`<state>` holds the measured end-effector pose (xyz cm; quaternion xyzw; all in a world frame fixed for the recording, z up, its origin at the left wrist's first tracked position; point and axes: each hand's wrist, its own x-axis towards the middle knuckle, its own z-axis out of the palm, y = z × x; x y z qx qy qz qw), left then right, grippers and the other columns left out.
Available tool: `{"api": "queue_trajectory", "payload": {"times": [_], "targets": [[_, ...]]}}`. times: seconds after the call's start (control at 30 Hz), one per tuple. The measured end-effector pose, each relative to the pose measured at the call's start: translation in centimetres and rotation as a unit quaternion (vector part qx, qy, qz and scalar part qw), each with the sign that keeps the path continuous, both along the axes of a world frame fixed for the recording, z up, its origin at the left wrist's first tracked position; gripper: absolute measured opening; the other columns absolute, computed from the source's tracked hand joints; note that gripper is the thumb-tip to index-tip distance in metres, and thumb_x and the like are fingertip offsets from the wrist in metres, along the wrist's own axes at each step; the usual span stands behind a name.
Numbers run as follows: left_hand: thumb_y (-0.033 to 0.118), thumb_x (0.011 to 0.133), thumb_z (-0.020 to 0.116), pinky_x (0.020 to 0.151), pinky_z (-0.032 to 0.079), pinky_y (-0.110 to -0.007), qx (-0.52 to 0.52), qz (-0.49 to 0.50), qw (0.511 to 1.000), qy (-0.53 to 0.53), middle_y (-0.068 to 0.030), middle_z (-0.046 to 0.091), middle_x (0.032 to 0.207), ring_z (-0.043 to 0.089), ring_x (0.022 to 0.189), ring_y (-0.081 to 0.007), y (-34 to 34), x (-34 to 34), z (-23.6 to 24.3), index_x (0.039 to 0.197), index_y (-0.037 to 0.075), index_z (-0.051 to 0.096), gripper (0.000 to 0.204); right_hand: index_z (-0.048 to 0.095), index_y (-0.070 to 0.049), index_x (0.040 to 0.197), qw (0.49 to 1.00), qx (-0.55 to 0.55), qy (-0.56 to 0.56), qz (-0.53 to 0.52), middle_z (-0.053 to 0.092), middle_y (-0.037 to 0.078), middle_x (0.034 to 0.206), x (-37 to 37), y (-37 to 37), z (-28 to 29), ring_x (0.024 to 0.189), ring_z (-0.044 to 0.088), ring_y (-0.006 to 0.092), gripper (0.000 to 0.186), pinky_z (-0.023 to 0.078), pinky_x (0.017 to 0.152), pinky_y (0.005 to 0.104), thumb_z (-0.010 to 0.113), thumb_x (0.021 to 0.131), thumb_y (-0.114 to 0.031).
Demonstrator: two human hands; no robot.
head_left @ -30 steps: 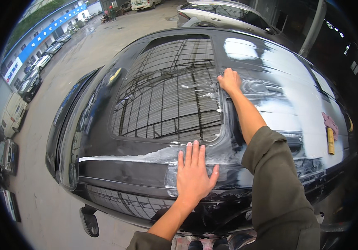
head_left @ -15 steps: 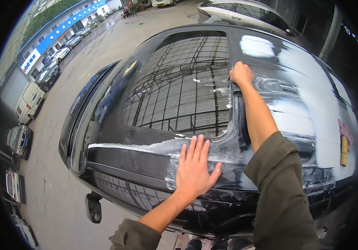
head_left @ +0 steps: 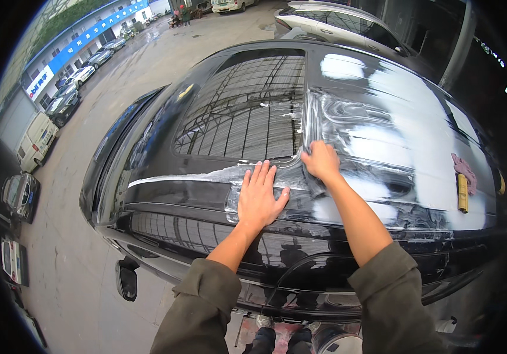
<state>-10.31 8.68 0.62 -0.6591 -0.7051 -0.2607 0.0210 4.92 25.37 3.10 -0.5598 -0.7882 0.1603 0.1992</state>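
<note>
Right hand [head_left: 322,160] has slid nearer, curled over a dark bar [head_left: 317,186]; left hand [head_left: 257,202] spread flat, both atop the car roof [head_left: 188,192].

Head-worn fisheye view, close above the car roof [head_left: 371,141], facing steeply down and across it; the field runs from the wearer's shoes [head_left: 264,321] to the yard [head_left: 147,68] at upper left, its right rim perhaps too dim to judge from here.
</note>
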Motion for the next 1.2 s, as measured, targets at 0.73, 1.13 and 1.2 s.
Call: {"api": "queue_trajectory", "payload": {"times": [0.73,1.13,1.2], "targets": [[0.032,0.098,0.065,0.123,0.034,-0.049,0.022,-0.007,1.0,-0.009,-0.0207,0.055,0.156,0.047,0.147,-0.0395,-0.7,-2.5,-1.7,0.142,0.001,0.062,0.054,0.055,0.017,0.114,0.668,-0.155,0.717,-0.125,0.064,0.023,0.108,32.7,-0.2,0.4,0.094,0.066,0.0326,0.034,0.059,0.084,0.0444,0.06,0.087,-0.002],[0.023,0.104,0.057,0.126,0.03,-0.045,-0.024,-0.012,0.999,0.022,-0.0155,0.049,0.162,0.042,0.152,-0.0361,0.0,-1.4,-0.4,0.151,0.003,0.055,0.051,0.055,0.007,0.125,0.642,-0.078,0.735,-0.205,0.068,0.016,0.11,49.9,-3.6,2.8,0.098,0.073,0.0302,0.039,0.062,0.087,0.0462,0.057,0.086,0.004],[0.023,0.105,0.055,0.126,0.029,-0.044,-0.028,-0.006,0.999,0.014,-0.0152,0.05,0.162,0.041,0.153,-0.0352,-0.3,-2.0,-0.5,0.151,0.003,0.055,0.05,0.055,0.005,0.132,0.716,-0.149,0.663,-0.159,0.07,0.014,0.108,49.3,-3.4,2.4,0.097,0.073,0.0277,0.049,0.061,0.089,0.042,0.068,0.086,-0.003]]}}
